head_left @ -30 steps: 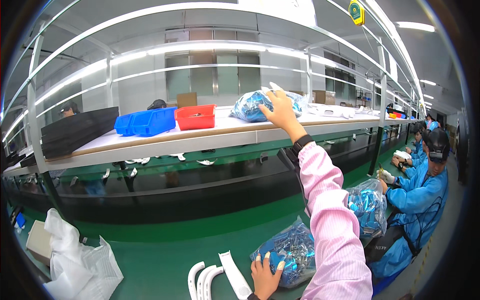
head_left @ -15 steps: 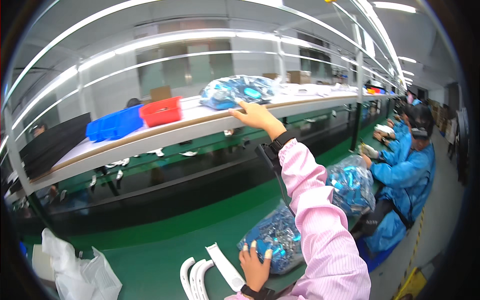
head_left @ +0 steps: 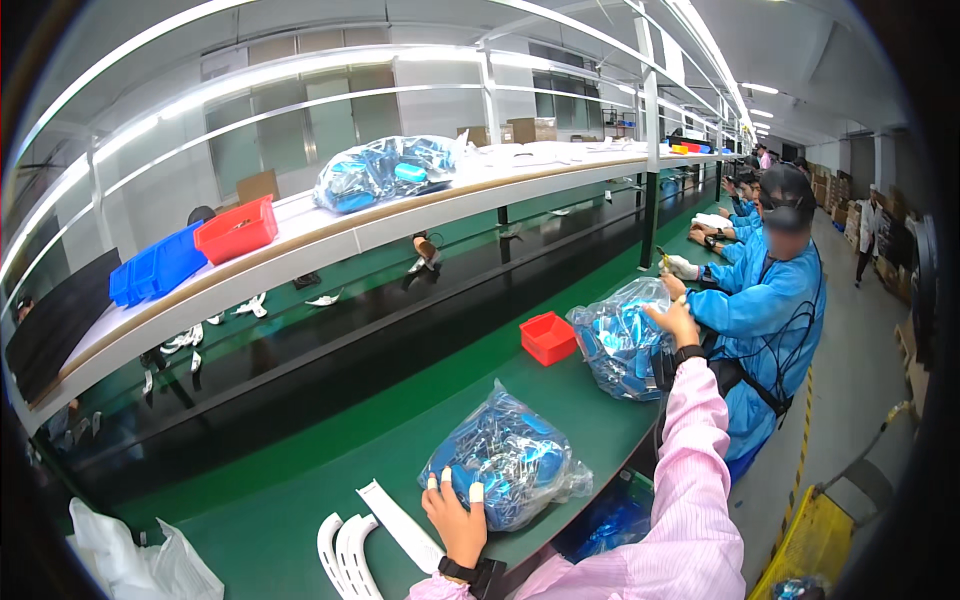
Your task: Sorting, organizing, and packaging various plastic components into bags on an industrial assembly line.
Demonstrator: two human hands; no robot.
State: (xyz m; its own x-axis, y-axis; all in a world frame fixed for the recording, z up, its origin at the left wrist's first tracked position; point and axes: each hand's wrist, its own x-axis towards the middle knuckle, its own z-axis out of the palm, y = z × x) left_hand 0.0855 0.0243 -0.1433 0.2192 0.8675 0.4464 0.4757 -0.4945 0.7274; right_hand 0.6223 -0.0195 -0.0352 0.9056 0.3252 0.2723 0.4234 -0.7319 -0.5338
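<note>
The left hand (head_left: 455, 522) is laid on the near clear bag of blue parts (head_left: 508, 458) on the green table (head_left: 300, 510), fingers spread wide on top. Farther right, a second bag of blue parts (head_left: 622, 340) is touched by the right hand (head_left: 674, 320); its fingers are bent on the bag's top. A red bin (head_left: 548, 337) is seen just left of it.
</note>
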